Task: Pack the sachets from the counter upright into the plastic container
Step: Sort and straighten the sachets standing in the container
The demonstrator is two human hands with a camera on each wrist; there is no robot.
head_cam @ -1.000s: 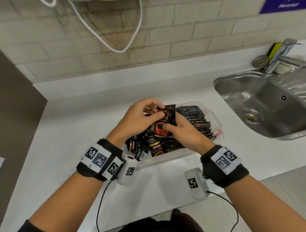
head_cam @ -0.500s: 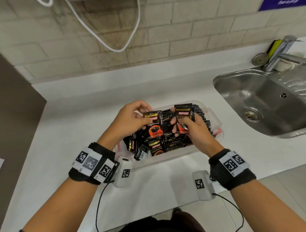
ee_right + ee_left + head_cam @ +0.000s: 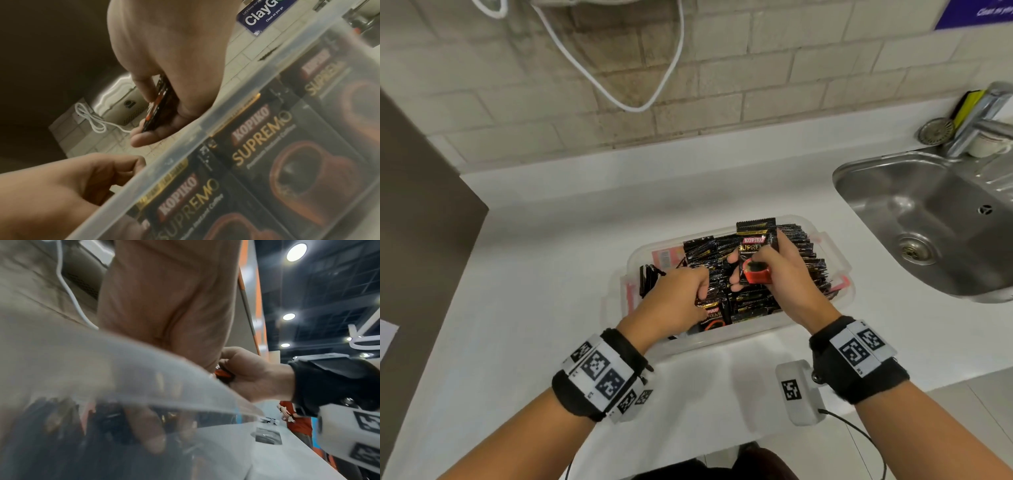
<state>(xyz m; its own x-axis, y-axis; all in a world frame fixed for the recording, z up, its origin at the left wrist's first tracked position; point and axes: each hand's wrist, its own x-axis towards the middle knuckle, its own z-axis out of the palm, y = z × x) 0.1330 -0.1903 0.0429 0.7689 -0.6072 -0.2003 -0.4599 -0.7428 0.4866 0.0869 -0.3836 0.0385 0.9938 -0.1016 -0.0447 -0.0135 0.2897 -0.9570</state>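
A clear plastic container (image 3: 839, 270) stands on the white counter (image 3: 544, 260), packed with black Kopiko sachets (image 3: 801, 253) upright along its right side. My right hand (image 3: 748, 270) pinches one black sachet (image 3: 755, 236) upright above the middle of the container; the right wrist view shows this sachet (image 3: 158, 104) edge-on between thumb and fingers. My left hand (image 3: 698, 294) is down in the front left of the container, fingers curled round a sachet (image 3: 714, 315) there. Through the container wall (image 3: 144, 369) a left finger (image 3: 148, 431) shows among dark packets.
A steel sink (image 3: 928, 222) with a faucet (image 3: 983, 116) lies to the right. A dark panel (image 3: 414, 222) borders the counter on the left. A white cable (image 3: 619, 96) hangs on the tiled wall. The counter's front edge runs just under my wrists.
My hands have parted. The right hand carried its sachet back and to the right over the container, while the left hand dropped into the front left of the container.
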